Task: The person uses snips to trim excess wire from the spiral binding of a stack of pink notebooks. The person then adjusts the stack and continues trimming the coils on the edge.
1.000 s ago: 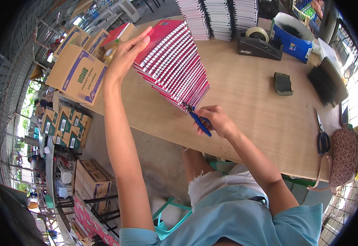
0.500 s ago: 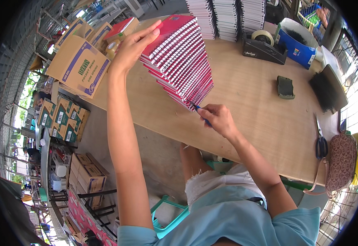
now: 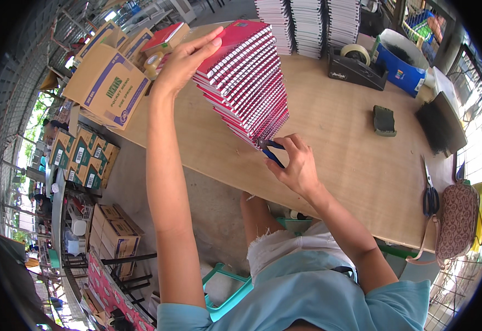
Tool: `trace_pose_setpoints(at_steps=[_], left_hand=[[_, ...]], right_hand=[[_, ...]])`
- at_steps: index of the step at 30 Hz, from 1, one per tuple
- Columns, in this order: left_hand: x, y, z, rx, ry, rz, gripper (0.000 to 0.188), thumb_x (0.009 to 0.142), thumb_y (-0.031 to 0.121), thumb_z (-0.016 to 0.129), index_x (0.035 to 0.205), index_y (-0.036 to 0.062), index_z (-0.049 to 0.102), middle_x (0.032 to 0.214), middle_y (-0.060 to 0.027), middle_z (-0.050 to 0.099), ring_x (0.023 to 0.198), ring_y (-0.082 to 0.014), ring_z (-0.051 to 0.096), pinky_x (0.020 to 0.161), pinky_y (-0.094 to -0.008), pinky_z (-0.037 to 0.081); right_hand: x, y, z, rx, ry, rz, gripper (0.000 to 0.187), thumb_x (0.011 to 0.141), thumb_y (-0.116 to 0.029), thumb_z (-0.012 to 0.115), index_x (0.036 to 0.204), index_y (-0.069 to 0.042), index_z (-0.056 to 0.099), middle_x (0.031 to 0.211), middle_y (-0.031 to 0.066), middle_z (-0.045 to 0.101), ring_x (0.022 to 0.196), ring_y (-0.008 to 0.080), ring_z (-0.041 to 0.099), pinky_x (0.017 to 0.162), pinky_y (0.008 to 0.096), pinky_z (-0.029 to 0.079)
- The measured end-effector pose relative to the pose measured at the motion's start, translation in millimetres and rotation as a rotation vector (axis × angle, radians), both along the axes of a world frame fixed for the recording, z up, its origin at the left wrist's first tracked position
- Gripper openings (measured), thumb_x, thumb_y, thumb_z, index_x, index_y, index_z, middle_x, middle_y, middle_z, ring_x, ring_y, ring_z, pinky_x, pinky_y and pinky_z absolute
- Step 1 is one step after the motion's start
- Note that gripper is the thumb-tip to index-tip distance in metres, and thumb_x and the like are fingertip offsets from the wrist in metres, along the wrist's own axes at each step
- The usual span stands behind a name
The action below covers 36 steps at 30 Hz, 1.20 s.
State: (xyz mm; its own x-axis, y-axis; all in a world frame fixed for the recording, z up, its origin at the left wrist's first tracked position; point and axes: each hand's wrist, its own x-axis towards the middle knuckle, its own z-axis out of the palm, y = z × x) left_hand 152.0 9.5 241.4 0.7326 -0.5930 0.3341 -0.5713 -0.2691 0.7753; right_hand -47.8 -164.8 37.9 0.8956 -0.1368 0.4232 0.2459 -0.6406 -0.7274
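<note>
Notebooks (image 3: 245, 83) with red covers and white wire rings stand in one tall pile on the tabletop (image 3: 335, 149), left of its middle and not far from the near edge. Your left hand (image 3: 181, 63) lies on top of the pile, at the side nearest the left end of the tabletop, with its fingers stretched out flat on the red cover and not curled around anything. Your right hand (image 3: 299, 166) is lower down, by the foot of the pile, and it is grasping pliers (image 3: 273, 159) with blue handles. The two handles are spread apart between your thumb and fingers, so your hold looks loose. The tip of the pliers is at the rings near the bottom of the pile, but you cannot tell if it bites a wire. At the far edge, white notebooks (image 3: 308, 27) stand in tall piles. Just to their right you have a black tape holder (image 3: 357, 73), and next to it a blue and white tub (image 3: 401, 65), toward the far right corner. A small dark block (image 3: 384, 121) lies nearer the right edge. Scissors (image 3: 430, 199) lie along that right edge, blades toward the far side, and a brown pouch (image 3: 459, 215) sits by the near right corner. Big cardboard boxes (image 3: 108, 88) crowd the left end.
</note>
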Motion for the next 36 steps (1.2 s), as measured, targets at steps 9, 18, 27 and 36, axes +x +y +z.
trace_pose_setpoints(at_steps=[9, 18, 27, 36], left_hand=[[-1.0, -0.8, 0.0, 0.002, -0.030, 0.010, 0.056, 0.095, 0.040, 0.064, 0.139, 0.0066, 0.055, 0.141, -0.0089, 0.056, 0.131, -0.0163, 0.051, 0.113, -0.0295, 0.034], [1.4, 1.4, -1.4, -0.008, 0.002, 0.011, 0.056, 0.095, 0.040, 0.065, 0.139, 0.0069, 0.055, 0.141, -0.0088, 0.056, 0.131, -0.0164, 0.051, 0.113, -0.0296, 0.033], [-5.2, -0.5, -0.1, -0.003, 0.000, 0.020, 0.052, 0.097, 0.035, 0.062, 0.139, 0.0054, 0.055, 0.141, -0.0086, 0.056, 0.132, -0.0156, 0.050, 0.113, -0.0288, 0.033], [-6.8, -0.5, 0.8, -0.001, 0.000, 0.019, 0.050, 0.099, 0.033, 0.060, 0.139, 0.0046, 0.055, 0.142, -0.0080, 0.056, 0.133, -0.0148, 0.049, 0.114, -0.0286, 0.032]], right_hand=[[19.5, -15.8, 5.0, 0.771, 0.695, 0.222, 0.021, 0.080, -0.019, 0.073, 0.090, -0.001, 0.072, 0.078, 0.0137, 0.066, 0.063, 0.0319, 0.064, 0.063, 0.0428, 0.053], [-2.2, -12.8, 1.1, 0.015, 0.011, -0.010, 0.040, 0.075, -0.024, 0.078, 0.110, -0.007, 0.068, 0.110, 0.0114, 0.064, 0.099, 0.0287, 0.063, 0.089, 0.0466, 0.044], [11.8, -20.4, 16.0, 0.459, 0.634, 0.141, 0.024, 0.082, -0.021, 0.073, 0.095, -0.001, 0.072, 0.082, 0.0129, 0.067, 0.067, 0.0255, 0.067, 0.060, 0.0370, 0.052], [-2.1, -5.7, -7.9, 0.128, -0.044, 0.015, 0.028, 0.081, -0.023, 0.076, 0.099, -0.002, 0.070, 0.098, 0.0174, 0.067, 0.086, 0.0325, 0.068, 0.075, 0.0415, 0.054]])
